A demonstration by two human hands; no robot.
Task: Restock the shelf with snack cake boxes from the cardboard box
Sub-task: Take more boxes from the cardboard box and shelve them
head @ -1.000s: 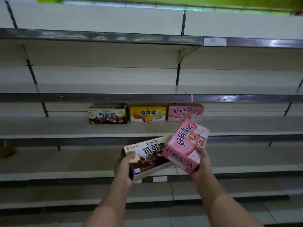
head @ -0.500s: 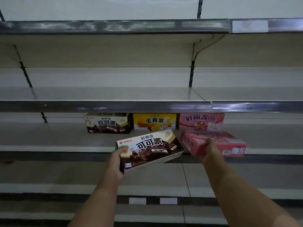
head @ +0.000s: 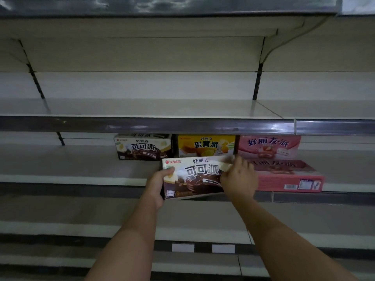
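Your shelf (head: 81, 165) carries three boxes along its back: chocolate (head: 142, 148), yellow (head: 206, 146) and pink (head: 267, 147). A second pink box (head: 288, 177) lies flat at the front edge, beside your right hand (head: 239, 177). Both that hand and your left hand (head: 157, 184) grip the chocolate snack cake box (head: 192, 177), blocking the yellow one.

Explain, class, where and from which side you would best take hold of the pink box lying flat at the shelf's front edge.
Grip the pink box across its two short ends, coming from the front. It lies flat and long along the shelf edge, its barcode side facing out, with another pink box standing close behind, so the rear is probably harder to reach.
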